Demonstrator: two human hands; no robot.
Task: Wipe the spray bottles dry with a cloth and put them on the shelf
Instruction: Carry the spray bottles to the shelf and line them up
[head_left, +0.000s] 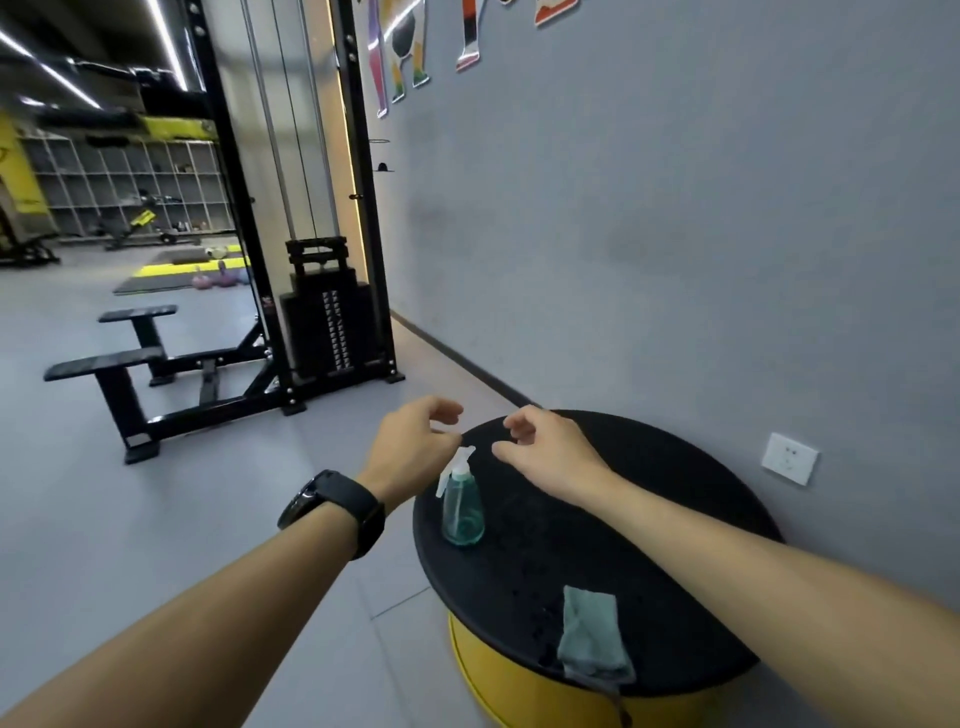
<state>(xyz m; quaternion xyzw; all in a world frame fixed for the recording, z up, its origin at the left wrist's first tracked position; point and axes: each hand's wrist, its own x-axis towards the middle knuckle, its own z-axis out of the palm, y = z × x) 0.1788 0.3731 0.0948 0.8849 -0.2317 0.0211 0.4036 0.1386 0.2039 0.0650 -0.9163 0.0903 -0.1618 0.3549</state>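
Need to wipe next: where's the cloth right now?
In the head view, the cloth lies on the near edge of the round black tabletop, nearer than the spray bottle, below the right forearm; neither hand touches it.

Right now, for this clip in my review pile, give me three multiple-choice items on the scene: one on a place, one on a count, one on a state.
1. Where does the cloth lie?
A. On the near edge of the round black top
B. On the floor by the bench
C. Draped over the bottle

2. How many spray bottles stand on the black top?
A. Three
B. One
C. Two

3. What do the two hands hold?
A. The left holds the cloth
B. The right holds the bottle
C. Nothing

Answers:
1 A: the folded grey-green cloth sits at the near rim, partly overhanging it.
2 B: only one teal spray bottle stands upright there.
3 C: the left hand and the right hand hover above the bottle, fingers loosely curled, touching nothing.
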